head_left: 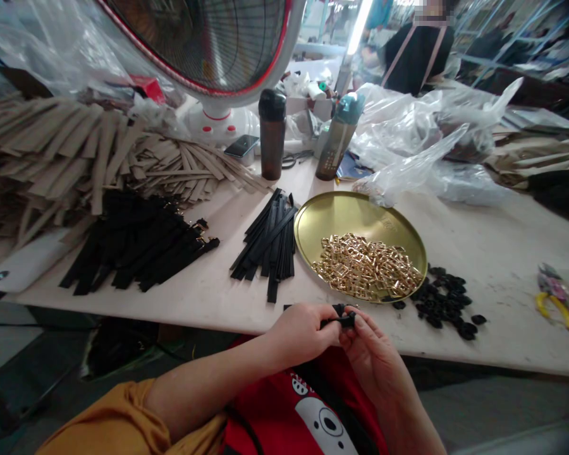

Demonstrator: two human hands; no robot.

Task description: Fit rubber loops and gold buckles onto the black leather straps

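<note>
At the table's front edge, my left hand (pixel 306 330) is closed around a black fabric strap (pixel 345 320), part of which shows between my hands. My right hand (pixel 368 344) pinches the end of that strap with its fingertips. A small glint of metal shows at the strap's end, but the fingers hide most of it. Just beyond my hands, a round gold tray (pixel 346 205) holds a heap of small gold buckles (pixel 365 265). Small black loops (pixel 446 300) lie in a loose pile to its right. Black straps (pixel 270 243) are bundled left of the tray.
Black straps with metal ends (pixel 133 243) lie further left, beside stacked beige strips (pixel 61 145). At the back stand a fan (pixel 215 120), a dark bottle (pixel 272 136) and a blue-capped bottle (pixel 336 139). Plastic bags (pixel 422 151) and yellow-handled pliers (pixel 557 303) are on the right.
</note>
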